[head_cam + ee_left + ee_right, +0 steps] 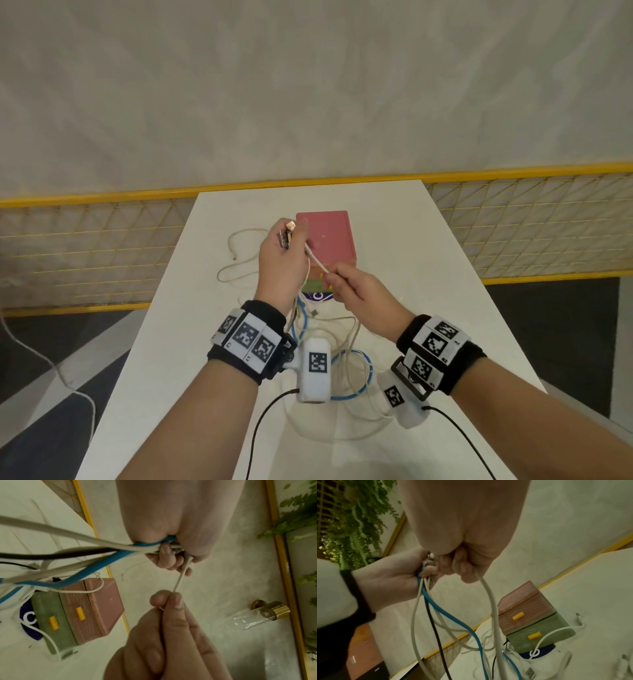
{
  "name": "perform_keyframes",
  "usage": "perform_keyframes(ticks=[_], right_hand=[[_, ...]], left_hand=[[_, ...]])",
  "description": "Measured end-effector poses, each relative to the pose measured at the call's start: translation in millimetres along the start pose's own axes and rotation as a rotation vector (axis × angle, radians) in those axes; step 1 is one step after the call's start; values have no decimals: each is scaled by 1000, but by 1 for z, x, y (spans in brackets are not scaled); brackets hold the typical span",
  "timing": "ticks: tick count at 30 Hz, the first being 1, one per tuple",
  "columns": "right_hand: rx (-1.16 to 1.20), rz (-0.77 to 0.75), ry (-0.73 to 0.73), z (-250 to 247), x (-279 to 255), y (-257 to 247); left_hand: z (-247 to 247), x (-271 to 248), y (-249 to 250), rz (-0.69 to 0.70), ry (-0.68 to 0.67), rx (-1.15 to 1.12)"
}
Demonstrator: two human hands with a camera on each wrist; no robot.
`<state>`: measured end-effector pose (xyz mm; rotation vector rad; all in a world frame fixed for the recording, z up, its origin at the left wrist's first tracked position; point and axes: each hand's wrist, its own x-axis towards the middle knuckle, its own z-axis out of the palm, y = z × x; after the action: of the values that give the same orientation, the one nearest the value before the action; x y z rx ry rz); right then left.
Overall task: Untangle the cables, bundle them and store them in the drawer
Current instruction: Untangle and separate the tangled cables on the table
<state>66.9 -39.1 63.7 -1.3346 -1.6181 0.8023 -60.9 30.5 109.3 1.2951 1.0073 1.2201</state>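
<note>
My left hand (289,240) is raised over the white table (445,308) and grips a bunch of cable ends: a blue cable (109,559), a black cable (56,555) and several white ones. My right hand (331,275) pinches a thin white cable (318,263) that runs taut up to the left hand's fingers (169,559). Below the right hand this cable (491,601) hangs to the tangle (346,363) on the table. Behind the hands stands a small drawer unit, with a pink upper drawer (525,608) and a green lower drawer (542,637), both with yellow handles and closed.
A loose beige cable (236,260) lies on the table left of the drawer unit. A USB plug (530,672) rests near the tangle. A yellow mesh fence (85,246) runs behind the table. The floor drops away past both side edges.
</note>
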Motion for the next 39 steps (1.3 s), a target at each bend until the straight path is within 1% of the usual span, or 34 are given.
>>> perform_keyframes(ticks=[3, 5, 7, 8, 9, 10, 12, 13, 14, 15, 16, 17, 18, 19, 21, 22, 23, 24, 26, 27, 29, 31, 32, 33, 34, 35, 36, 38, 39], right_hand=[[-5, 69, -81, -5, -6, 5], [-44, 122, -113, -14, -13, 15], [-75, 172, -107, -21, -18, 23], [-87, 182, -87, -23, -19, 24], [-92, 177, -48, -25, -18, 24], [-89, 161, 5, -27, -16, 22], [-66, 124, 113, -30, -8, 14], [-50, 111, 139, -32, -4, 8], [-44, 101, 140, -33, 0, 2], [-45, 87, 119, -35, 3, -4], [-51, 71, 89, -36, 5, -9], [-58, 57, 60, -38, 5, -12], [-61, 55, 38, -40, 4, -13], [-63, 63, 28, -42, 2, -11], [-87, 94, 24, -48, -4, -1], [-108, 109, 22, -49, -7, 3], [-125, 121, 19, -49, -10, 7], [-138, 129, 16, -48, -11, 10], [-151, 116, 13, -41, -11, 9], [-156, 105, 8, -37, -8, 6], [-175, 93, -3, -28, -2, -1], [-176, 57, -8, -22, 3, -10], [-167, 25, -11, -20, 4, -15], [-154, 5, -17, -19, 6, -18], [-140, 0, -23, -20, 6, -19], [-122, 10, -29, -21, 6, -18], [-104, 31, -30, -24, 3, -16], [-77, 89, -38, -31, -5, -5], [-74, 107, -45, -33, -9, 0]], left_hand=[[-5, 5, 14, 3, 112, -129], [-17, 12, 22, -35, 141, -279], [-30, 16, 29, -52, 86, -363], [-35, 16, 30, -43, 23, -339], [-37, 15, 31, -31, -61, -262], [-36, 12, 32, -20, -154, -116], [-28, 0, 32, -13, -345, 278], [-24, -5, 28, -15, -435, 457], [-20, -9, 24, -25, -522, 586], [-15, -14, 20, -32, -593, 656], [-12, -17, 18, -37, -627, 688], [-13, -16, 16, -30, -601, 704], [-15, -14, 16, -41, -506, 685], [-20, -8, 16, -52, -361, 632], [-38, 10, 15, -74, -36, 429], [-50, 20, 14, -75, 109, 377], [-60, 26, 12, -53, 202, 400], [-67, 28, 10, -22, 244, 455], [-64, 21, 12, 101, 224, 531], [-55, 11, 14, 162, 176, 554], [-37, -9, 11, 258, 1, 573], [-23, -20, 1, 242, -219, 645], [-19, -23, -3, 223, -298, 708], [-17, -25, -6, 205, -346, 729], [-17, -24, -7, 195, -351, 715], [-19, -22, -5, 197, -304, 680], [-24, -17, -1, 202, -205, 650], [-40, 0, 5, 186, 78, 598], [-50, 8, 7, 171, 199, 580]])
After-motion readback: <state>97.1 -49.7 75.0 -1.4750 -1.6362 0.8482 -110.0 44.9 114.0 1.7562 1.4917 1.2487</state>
